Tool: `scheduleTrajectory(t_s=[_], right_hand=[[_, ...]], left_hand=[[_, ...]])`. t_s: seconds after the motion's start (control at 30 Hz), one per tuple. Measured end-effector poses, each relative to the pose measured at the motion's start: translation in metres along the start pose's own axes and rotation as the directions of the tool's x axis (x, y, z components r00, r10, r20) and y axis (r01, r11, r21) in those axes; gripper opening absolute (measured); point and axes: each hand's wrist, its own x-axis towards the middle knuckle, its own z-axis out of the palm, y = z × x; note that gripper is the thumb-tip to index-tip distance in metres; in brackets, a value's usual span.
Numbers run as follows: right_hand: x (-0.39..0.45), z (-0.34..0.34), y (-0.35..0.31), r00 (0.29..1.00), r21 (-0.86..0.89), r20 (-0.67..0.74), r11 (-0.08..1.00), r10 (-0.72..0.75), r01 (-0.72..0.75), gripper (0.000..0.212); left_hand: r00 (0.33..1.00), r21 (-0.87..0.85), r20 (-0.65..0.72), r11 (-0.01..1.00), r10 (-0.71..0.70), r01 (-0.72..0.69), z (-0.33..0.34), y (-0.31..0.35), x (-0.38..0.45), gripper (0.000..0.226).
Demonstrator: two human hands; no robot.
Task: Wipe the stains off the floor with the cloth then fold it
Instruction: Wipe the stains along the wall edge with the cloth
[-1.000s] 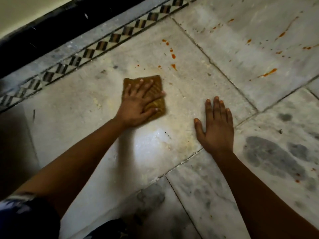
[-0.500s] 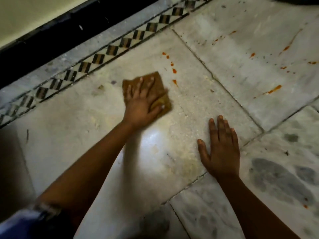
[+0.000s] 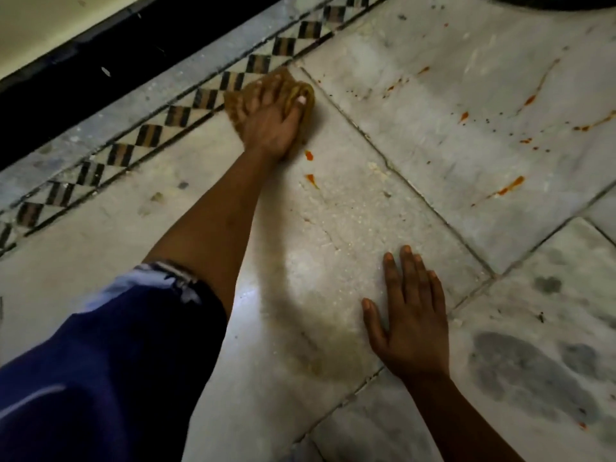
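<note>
A brown-yellow cloth (image 3: 309,91) lies on the marble floor (image 3: 333,235) at the far corner of the middle tile, against the checkered border. My left hand (image 3: 266,125) presses flat on it with fingers stretched out and covers most of it; the cloth bunches beside the thumb. Two orange stains (image 3: 309,156) sit just right of my left wrist. More orange streaks (image 3: 513,185) and spots mark the tile to the right. My right hand (image 3: 413,321) rests flat on the floor near me, fingers straight, holding nothing.
A black-and-white checkered border strip (image 3: 146,135) runs diagonally along the far left, with a dark skirting (image 3: 83,85) and wall behind it. Dark grey blotches (image 3: 520,365) show on the near right tile. A yellowish smear (image 3: 320,358) lies left of my right hand.
My left hand has slid the cloth away from me and to the right, up to the checkered border, over the upper orange spots. The right hand has stayed planted on the floor.
</note>
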Motion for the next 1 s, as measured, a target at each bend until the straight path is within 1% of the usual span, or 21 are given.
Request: scheduleTrajectory(t_s=[0.1,0.13,0.2,0.23,0.27,0.3,0.33,0.4,0.47,0.5,0.53,0.57,0.6,0.67,0.7,0.73,0.77,0.8,0.87,0.93,1.0], right_hand=[[0.0,-0.001,0.0,1.0,0.013,0.011,1.0,0.001,-0.001,0.068],[-0.001,-0.001,-0.001,1.0,0.02,0.014,1.0,0.003,-0.004,0.068],[-0.001,-0.003,-0.001,1.0,0.032,0.028,0.999,0.012,-0.013,0.068],[0.0,-0.003,-0.001,0.999,0.036,0.036,0.999,0.018,-0.02,0.068],[0.0,-0.003,-0.001,0.999,0.039,0.04,0.999,0.022,-0.024,0.068],[-0.001,-0.002,0.0,0.999,0.038,0.044,0.999,0.021,-0.023,0.068],[-0.001,-0.001,0.0,0.999,0.038,0.05,0.999,0.02,-0.022,0.069],[-0.001,-0.003,0.001,0.998,0.043,0.053,0.999,0.021,-0.023,0.069],[0.001,-0.002,0.0,0.998,0.039,0.054,0.999,0.021,-0.023,0.068],[0.0,-0.001,0.0,0.998,0.037,0.057,0.999,0.02,-0.022,0.068],[0.0,-0.001,0.0,0.998,0.042,0.059,0.999,0.021,-0.024,0.068],[0.0,-0.001,0.0,0.998,0.046,0.059,0.999,0.021,-0.024,0.068],[0.0,-0.001,-0.001,0.998,0.047,0.059,0.999,0.022,-0.025,0.068],[0.0,-0.001,-0.001,0.998,0.044,0.061,0.999,0.018,-0.02,0.068],[0.0,-0.001,-0.001,0.998,0.047,0.059,0.999,0.019,-0.022,0.068],[0.001,-0.002,-0.001,0.998,0.051,0.059,0.998,0.021,-0.024,0.069],[0.001,-0.002,-0.001,0.998,0.051,0.061,0.998,0.022,-0.025,0.069],[0.001,-0.002,-0.001,0.998,0.049,0.063,0.998,0.025,-0.029,0.069],[0.002,-0.002,-0.001,0.998,0.049,0.06,0.998,0.028,-0.031,0.069],[0.001,-0.002,-0.001,0.998,0.043,0.055,0.999,0.027,-0.029,0.069],[0.001,-0.002,-0.002,0.998,0.03,0.064,0.999,0.024,-0.026,0.069]], left_hand=[[0.969,0.004,0.086,0.973,0.23,-0.231,0.0,-0.001,-0.029,0.066],[0.94,0.001,0.097,0.944,0.327,-0.329,-0.001,-0.009,-0.05,0.068],[0.848,-0.015,0.124,0.855,0.516,-0.518,-0.003,-0.031,-0.09,0.066],[0.805,-0.005,0.138,0.813,0.577,-0.582,-0.003,-0.044,-0.1,0.066],[0.789,0.008,0.15,0.797,0.596,-0.604,-0.005,-0.056,-0.099,0.067],[0.806,0.022,0.152,0.813,0.573,-0.582,-0.007,-0.063,-0.089,0.069],[0.847,0.047,0.133,0.851,0.514,-0.523,-0.007,-0.065,-0.075,0.072],[0.938,0.096,0.053,0.933,0.342,-0.346,-0.008,-0.052,-0.04,0.073],[0.981,0.111,0.026,0.974,0.195,-0.196,-0.004,-0.028,-0.017,0.069],[0.985,0.112,0.035,0.979,0.17,-0.173,0.0,-0.015,-0.015,0.068],[0.98,0.111,0.052,0.974,0.193,-0.198,0.005,-0.003,-0.021,0.068],[0.962,0.113,0.08,0.957,0.261,-0.269,0.011,0.006,-0.033,0.07],[0.926,0.115,0.104,0.921,0.362,-0.373,0.016,0.009,-0.053,0.072],[0.815,0.109,0.141,0.81,0.562,-0.577,0.019,-0.001,-0.096,0.073],[0.769,0.103,0.15,0.764,0.621,-0.637,0.018,-0.012,-0.112,0.072],[0.752,0.105,0.146,0.746,0.642,-0.658,0.017,-0.025,-0.122,0.072],[0.757,0.106,0.14,0.75,0.638,-0.652,0.014,-0.037,-0.124,0.072],[0.776,0.112,0.129,0.769,0.617,-0.63,0.009,-0.046,-0.117,0.074],[0.85,0.126,0.094,0.841,0.518,-0.527,0.002,-0.053,-0.09,0.077],[0.93,0.125,0.049,0.921,0.365,-0.368,-0.003,-0.043,-0.054,0.077],[0.976,0.127,0.024,0.967,0.217,-0.219,-0.002,-0.021,-0.019,0.073]])
